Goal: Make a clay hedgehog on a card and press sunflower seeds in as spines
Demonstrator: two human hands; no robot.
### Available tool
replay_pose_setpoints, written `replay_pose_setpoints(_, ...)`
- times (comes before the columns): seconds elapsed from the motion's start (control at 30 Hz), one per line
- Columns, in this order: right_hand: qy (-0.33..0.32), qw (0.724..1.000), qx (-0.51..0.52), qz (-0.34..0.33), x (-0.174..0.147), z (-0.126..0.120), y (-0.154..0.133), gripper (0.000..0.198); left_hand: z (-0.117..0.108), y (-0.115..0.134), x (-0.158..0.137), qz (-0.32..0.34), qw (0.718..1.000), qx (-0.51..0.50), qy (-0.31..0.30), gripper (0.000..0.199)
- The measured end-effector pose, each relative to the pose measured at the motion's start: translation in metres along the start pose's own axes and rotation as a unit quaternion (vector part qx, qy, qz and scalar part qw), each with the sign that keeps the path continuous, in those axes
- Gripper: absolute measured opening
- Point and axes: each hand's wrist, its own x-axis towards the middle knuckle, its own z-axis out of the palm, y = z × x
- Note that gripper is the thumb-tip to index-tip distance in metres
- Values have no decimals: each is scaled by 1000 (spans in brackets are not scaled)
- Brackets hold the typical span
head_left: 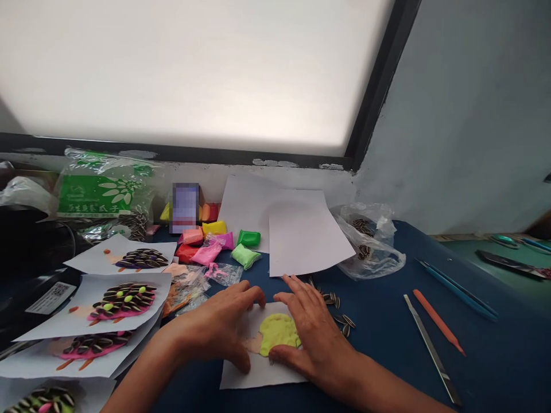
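A flattened patch of yellow-green modelling clay point(278, 334) lies on a small sheet of white paper point(258, 376), with a little peach clay point(255, 344) at its left edge. My right hand point(312, 332) rests on the right side of the patch, fingers spread and thumb along its lower edge. Over the left part of the paper my left hand point(219, 327) is curved, its thumb and fingers apart with nothing between them. Sunflower seeds point(344, 321) lie loose just beyond my right hand.
Finished seed-and-clay hedgehog pictures point(124, 301) overlap at the left. Colourful clay packets point(210, 246), blank white sheets point(305, 229) and a bag of seeds point(365, 241) stand along the back. A metal blade point(433, 350), an orange tool point(439, 321) and blue tweezers point(458, 289) lie right.
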Motion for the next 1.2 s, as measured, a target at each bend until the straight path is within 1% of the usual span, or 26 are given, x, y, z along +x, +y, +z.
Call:
replay_pose_setpoints(0.1,42,999,-7,-31,-2,4,8,62,0,0,1,-2,1000,1,0,68)
replay_pose_setpoints(0.2,134,989,-23,-58,-5,6,18,39,-1,1,1,-7,1000,-2,-5,70)
replay_pose_setpoints(0.23,165,984,-32,-63,-6,6,21,35,-2,0,0,-11,1000,-4,-8,70)
replay_pose_setpoints(0.3,205,974,-56,-76,-8,5,25,36,-4,-1,-1,-12,1000,-15,-15,71)
replay_pose_setpoints(0.33,212,971,-68,-84,-8,5,27,38,-5,-3,-1,-8,1000,-23,-19,69)
replay_pose_setpoints(0.37,215,969,-78,-93,-9,5,29,41,-6,-5,-1,-1,999,-31,-19,66)
replay_pose_setpoints(0.43,215,966,-92,-110,-12,6,32,44,-7,-8,0,16,999,-44,-5,51)
replay_pose_setpoints(0.47,215,965,-96,-115,-13,7,33,44,-6,-10,1,22,998,-49,12,42)
replay_pose_setpoints(0.53,217,963,-100,-125,-17,11,35,44,-5,-11,4,12,997,-53,58,27)
replay_pose_setpoints(0.6,220,961,-106,-131,-19,14,36,44,-3,-9,8,5,992,-47,113,22)
replay_pose_setpoints(0.67,227,957,-116,-137,-21,17,36,43,-1,-5,13,12,986,-44,161,21)
replay_pose_setpoints(0.73,231,955,-125,-140,-21,18,34,41,0,0,20,26,981,-40,188,20)
replay_pose_setpoints(0.83,227,955,-131,-137,-22,20,33,41,2,9,35,40,983,-14,180,19)
replay_pose_setpoints(0.97,225,954,-135,-144,-21,25,35,37,4,15,52,41,992,-40,108,15)
replay_pose_setpoints(1.1,191,962,-135,-141,-21,24,35,34,5,14,57,27,995,-56,74,15)
replay_pose_setpoints(1.2,180,965,-136,-132,-22,21,35,34,4,13,56,22,996,-61,62,16)
